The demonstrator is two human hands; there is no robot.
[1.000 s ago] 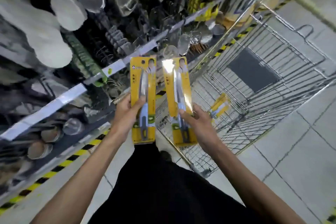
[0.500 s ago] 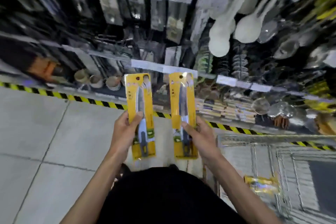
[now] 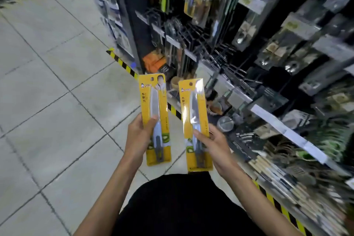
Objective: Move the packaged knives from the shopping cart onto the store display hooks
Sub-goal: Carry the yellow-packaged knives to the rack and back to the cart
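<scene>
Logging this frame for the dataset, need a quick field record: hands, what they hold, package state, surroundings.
left hand: grips left knife package by its lower half
right hand: grips right knife package the same way
packages: yellow cards, upright, side by side, apart, hang holes on top
hung on hooks: neither yet
display rack: right of the hands, blurred
floor: pale tiles, left
shopping cart: not in view

Both forearms are bare from the lower edge of the picture up to the wrists, with no sleeve, watch, band or ring showing on them. The left hand (image 3: 140, 137) and the right hand (image 3: 214, 144) wear no gloves, and their fingers (image 3: 151, 121) are uncovered, with short nails. Between the arms, low in the view, lies a plain black garment of matte cloth (image 3: 178, 203), rounded at its upper edge, without print, seam or button to be seen.
</scene>
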